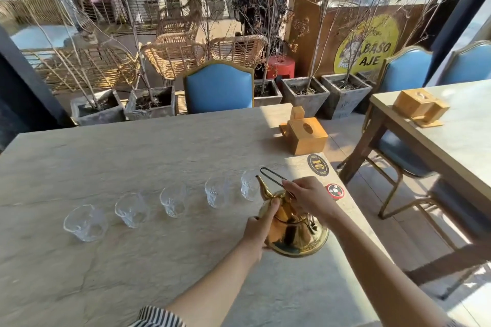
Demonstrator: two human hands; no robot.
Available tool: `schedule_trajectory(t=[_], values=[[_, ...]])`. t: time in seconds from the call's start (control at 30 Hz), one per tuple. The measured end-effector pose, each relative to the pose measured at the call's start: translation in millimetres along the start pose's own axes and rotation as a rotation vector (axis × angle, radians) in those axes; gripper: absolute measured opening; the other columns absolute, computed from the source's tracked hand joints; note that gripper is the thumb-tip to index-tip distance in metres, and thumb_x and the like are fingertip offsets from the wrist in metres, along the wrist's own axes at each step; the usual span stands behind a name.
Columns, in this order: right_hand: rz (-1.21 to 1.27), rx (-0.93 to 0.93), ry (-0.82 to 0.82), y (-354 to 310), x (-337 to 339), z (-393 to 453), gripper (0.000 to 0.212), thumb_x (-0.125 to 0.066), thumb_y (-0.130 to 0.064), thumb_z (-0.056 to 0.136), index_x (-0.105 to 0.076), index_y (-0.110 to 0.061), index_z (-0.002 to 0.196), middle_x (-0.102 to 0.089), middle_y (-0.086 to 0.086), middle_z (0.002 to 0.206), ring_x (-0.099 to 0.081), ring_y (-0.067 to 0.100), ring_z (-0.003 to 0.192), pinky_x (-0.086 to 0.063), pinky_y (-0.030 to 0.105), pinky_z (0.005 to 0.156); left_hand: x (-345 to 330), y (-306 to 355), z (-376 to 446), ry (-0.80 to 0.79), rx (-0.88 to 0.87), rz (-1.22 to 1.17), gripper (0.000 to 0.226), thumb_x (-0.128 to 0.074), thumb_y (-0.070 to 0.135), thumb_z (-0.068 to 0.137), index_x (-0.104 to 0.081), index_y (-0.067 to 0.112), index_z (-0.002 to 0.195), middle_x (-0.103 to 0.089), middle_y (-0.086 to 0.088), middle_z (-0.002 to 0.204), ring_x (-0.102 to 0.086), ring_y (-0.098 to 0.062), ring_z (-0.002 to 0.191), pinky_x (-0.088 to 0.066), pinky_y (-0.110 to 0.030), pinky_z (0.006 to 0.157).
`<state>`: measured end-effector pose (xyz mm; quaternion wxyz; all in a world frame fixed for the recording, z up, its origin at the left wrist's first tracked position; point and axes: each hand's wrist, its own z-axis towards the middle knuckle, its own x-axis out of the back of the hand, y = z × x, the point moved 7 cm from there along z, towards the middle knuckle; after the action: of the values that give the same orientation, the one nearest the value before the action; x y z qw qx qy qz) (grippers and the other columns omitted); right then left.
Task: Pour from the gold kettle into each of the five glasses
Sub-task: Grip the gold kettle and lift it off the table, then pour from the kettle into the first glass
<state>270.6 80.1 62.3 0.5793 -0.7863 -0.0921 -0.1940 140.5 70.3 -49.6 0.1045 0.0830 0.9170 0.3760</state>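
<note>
The gold kettle (295, 231) is tilted with its spout pointing up toward the rightmost glass (249, 185). My right hand (308, 195) grips its thin black wire handle. My left hand (259, 228) presses against the kettle's left side and underside. Several clear glasses stand in a row across the table: the far-left glass (85, 223), then a second glass (131, 210), a middle glass (174, 200) and a fourth glass (216, 192). I cannot tell whether liquid is in any of them.
The pale stone table (132, 162) carries a wooden tissue box (305, 135) at its far right and two round stickers near the right edge. A blue chair (219, 86) faces me. Another table (451, 125) with blue chairs stands to the right.
</note>
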Motion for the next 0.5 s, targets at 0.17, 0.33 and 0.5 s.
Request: schedule_trajectory(t=[0.17,0.33,0.5], values=[[-0.132,-0.022,0.01,-21.3,6.2,26.5,0.05,-0.052,-0.027,0.098,-0.055,-0.009,0.052,-0.048,0.004,0.042,-0.041,0.015,0.031,-0.04,0.021,0.043,-4.4,17.6,8.2,-0.014,0.073,-0.004,0.074,-0.068,0.069,0.075,-0.059,0.011,0.119,-0.068,-0.01,0.107,-0.061,-0.02,0.085,-0.051,-0.032,0.063],[-0.227,-0.092,-0.016,-35.3,1.9,47.7,0.046,-0.052,-0.022,0.097,-0.063,-0.007,0.056,-0.053,0.006,0.043,-0.041,0.017,0.031,-0.036,0.02,0.035,-9.4,17.3,16.2,-0.066,0.16,-0.018,0.061,-0.065,0.07,0.078,-0.057,0.02,0.11,-0.064,-0.004,0.095,-0.059,-0.027,0.101,-0.054,-0.047,0.091],[-0.305,-0.168,-0.057,-38.2,-4.9,61.6,0.04,-0.05,-0.018,0.097,-0.066,-0.001,0.064,-0.052,0.008,0.044,-0.041,0.019,0.032,-0.033,0.019,0.033,-14.0,17.3,17.9,-0.111,0.204,-0.026,0.068,-0.06,0.076,0.076,-0.057,0.02,0.114,-0.061,-0.006,0.094,-0.061,-0.028,0.097,-0.055,-0.052,0.094]])
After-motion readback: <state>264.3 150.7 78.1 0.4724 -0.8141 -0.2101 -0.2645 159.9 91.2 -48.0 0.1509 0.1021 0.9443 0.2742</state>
